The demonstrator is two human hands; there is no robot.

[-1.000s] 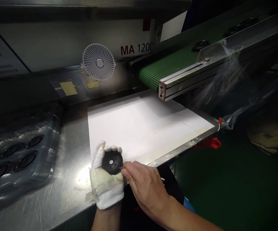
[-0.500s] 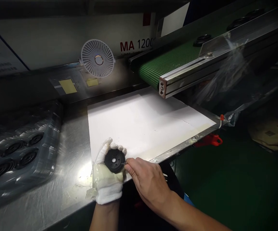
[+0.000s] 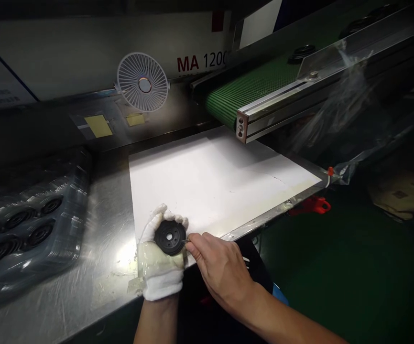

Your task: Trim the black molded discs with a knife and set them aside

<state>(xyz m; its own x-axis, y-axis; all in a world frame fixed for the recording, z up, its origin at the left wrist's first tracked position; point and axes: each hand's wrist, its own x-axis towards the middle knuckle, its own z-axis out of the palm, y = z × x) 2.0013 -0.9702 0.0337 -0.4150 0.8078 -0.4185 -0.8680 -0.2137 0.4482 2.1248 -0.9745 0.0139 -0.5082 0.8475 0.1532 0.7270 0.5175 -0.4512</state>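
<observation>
At the near edge of the worktop (image 3: pixel 99 248): a left hand (image 3: pixel 160 272) in a white glove, its palm wrapped in clear tape, curls around a black disc (image 3: pixel 169 237), with the fingers cupped behind the rim.
Right hand: bare (image 3: pixel 221 270), thumb and forefinger pressed together, pinching a thin metal pin (image 3: pixel 184 241) whose tip reaches the disc's edge.
Disc: held up in the left hand over the sheet's near edge, its centre hole facing the camera.
Surface: scuffed brushed steel with a patch of glare beside the left hand; a white sheet (image 3: pixel 221 186) lies across it.
Left of the hands: a clear plastic tray (image 3: pixel 80 191) of black discs (image 3: pixel 40 234) sits on the steel, well apart from the sheet's edge only by a narrow strip.
Behind the sheet: a green conveyor belt (image 3: pixel 253 91) in a metal frame (image 3: pixel 275 107) ends above the far edge, carrying more discs (image 3: pixel 302 53); loose plastic film (image 3: pixel 346 105) hangs beside it.
Room: a white fan (image 3: pixel 142 82) stands before a pale machine panel (image 3: pixel 67 48) marked "MA 1200"; yellow tape (image 3: pixel 97 125) marks the steel below it; a red clip (image 3: pixel 310 205) hangs under the worktop's edge above a green floor (image 3: pixel 336 277).
</observation>
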